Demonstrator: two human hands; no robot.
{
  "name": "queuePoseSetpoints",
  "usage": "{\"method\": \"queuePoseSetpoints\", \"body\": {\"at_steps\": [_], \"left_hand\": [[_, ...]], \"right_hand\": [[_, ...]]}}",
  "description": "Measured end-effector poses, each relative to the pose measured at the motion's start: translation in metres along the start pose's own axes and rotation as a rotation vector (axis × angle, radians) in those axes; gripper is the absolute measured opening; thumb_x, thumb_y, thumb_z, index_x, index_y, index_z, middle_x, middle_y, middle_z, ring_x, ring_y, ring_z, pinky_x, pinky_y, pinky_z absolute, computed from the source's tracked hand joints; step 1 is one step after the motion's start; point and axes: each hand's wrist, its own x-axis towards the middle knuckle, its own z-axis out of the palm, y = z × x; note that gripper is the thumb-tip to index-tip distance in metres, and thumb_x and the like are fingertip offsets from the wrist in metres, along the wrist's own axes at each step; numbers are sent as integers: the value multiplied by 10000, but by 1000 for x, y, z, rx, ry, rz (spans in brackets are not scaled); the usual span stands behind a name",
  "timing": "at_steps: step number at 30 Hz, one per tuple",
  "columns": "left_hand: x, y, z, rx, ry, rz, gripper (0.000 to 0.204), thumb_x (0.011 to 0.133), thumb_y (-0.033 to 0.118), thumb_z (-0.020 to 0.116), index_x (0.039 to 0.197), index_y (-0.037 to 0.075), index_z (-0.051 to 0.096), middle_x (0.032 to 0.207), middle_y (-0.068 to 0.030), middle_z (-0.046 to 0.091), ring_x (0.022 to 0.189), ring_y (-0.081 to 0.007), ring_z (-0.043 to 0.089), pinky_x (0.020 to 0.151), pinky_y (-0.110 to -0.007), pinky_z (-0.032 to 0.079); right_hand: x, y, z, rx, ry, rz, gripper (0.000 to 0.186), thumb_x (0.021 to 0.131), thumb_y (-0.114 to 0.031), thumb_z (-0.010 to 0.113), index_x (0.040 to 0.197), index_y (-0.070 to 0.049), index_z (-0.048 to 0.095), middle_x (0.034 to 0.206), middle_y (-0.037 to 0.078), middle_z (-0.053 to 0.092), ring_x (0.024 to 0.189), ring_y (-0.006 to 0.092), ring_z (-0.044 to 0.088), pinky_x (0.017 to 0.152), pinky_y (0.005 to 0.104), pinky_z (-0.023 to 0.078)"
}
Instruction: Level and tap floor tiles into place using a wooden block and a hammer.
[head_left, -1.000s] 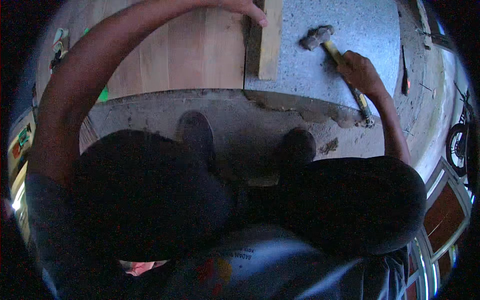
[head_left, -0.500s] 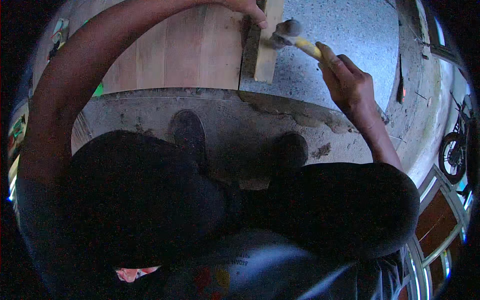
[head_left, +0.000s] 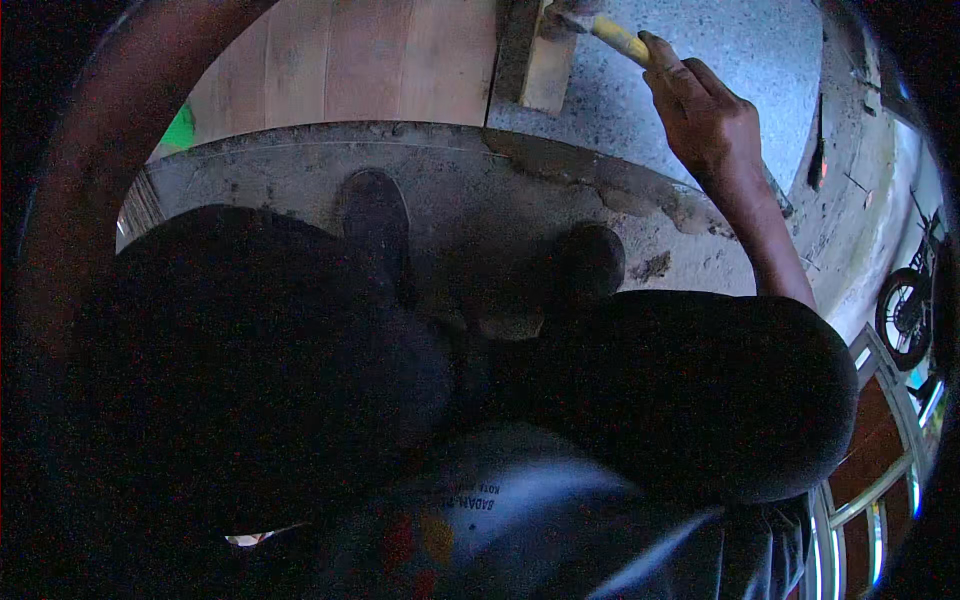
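Observation:
Wrapped round the yellow handle of a hammer, my right hand is closed above the speckled blue-grey floor. The hammer's dark head is blurred near the top edge, over or against a pale wooden block; contact cannot be made out. That block lies along the edge of the wood-look planks, beside a dark strip. My left arm curves up the left side and leaves through the top, so my left hand is out of sight.
A rough concrete ledge runs between the planks and my shoes. Something bright green sits at the planks' left end. To the right are a motorbike wheel and a metal-framed gate.
The view has shifted so the floor and block sit higher in the picture. My left hand, earlier by the block, has gone out past the top edge. My right hand still holds the hammer.

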Motion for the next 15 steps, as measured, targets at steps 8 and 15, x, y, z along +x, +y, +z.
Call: {"method": "queuePoseSetpoints", "body": {"at_steps": [8,15], "left_hand": [[5,-5,8,50,29,34,948,857,497,758,1567,15,354,1655,-250,287,1514,-422,310,1232,-481,304],[5,-5,8,45,19,35,944,854,493,766,1561,15,363,1659,-243,283,1513,-408,321,1224,-468,322]], "right_hand": [[1,6,5,-24,84,-67,495,962,-147,724,1436,-182,583,872,58,700,677,210,697,561,347,594],[-2,1,7,-66,49,-67,467,967,-131,705,1418,-174,591,855,65,695,669,228,697,545,358,585]]}}
